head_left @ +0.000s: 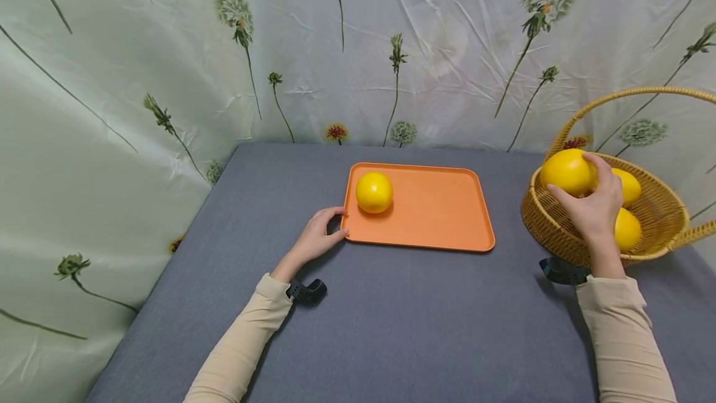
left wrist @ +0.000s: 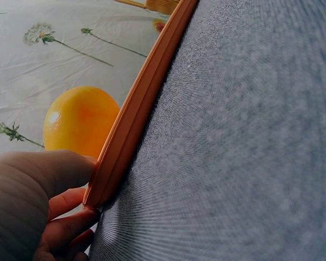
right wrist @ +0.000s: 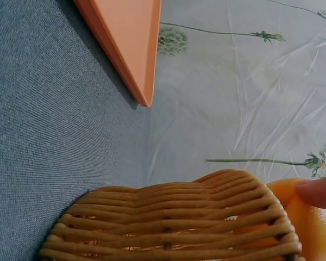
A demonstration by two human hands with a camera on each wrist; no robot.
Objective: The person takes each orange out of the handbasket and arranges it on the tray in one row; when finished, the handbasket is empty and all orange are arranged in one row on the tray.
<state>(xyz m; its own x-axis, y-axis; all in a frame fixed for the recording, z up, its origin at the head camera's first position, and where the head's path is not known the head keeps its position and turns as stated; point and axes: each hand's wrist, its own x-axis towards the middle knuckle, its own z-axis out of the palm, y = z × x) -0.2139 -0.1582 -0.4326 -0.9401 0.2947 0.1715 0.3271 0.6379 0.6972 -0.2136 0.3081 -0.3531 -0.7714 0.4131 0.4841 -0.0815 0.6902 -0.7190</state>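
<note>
My right hand (head_left: 598, 204) grips a yellow-orange orange (head_left: 566, 171) between thumb and fingers, over the left side of a wicker basket (head_left: 534, 219). Behind and below that hand, two more oranges (head_left: 628, 232) lie inside the basket. In the right wrist view only a fingertip shows on the held orange (right wrist: 312, 225), partly behind the woven wall. My left hand (head_left: 316, 236) pinches the near left corner of an orange-coloured tray (head_left: 431, 210). One orange (head_left: 374, 192) sits near the tray's left end.
A grey cloth (head_left: 403, 322) covers the table. Behind it hangs a pale curtain (head_left: 313, 48) printed with dandelions. The basket's tall handle (head_left: 632, 93) arches over its opening. A black band (head_left: 306, 291) is on each wrist.
</note>
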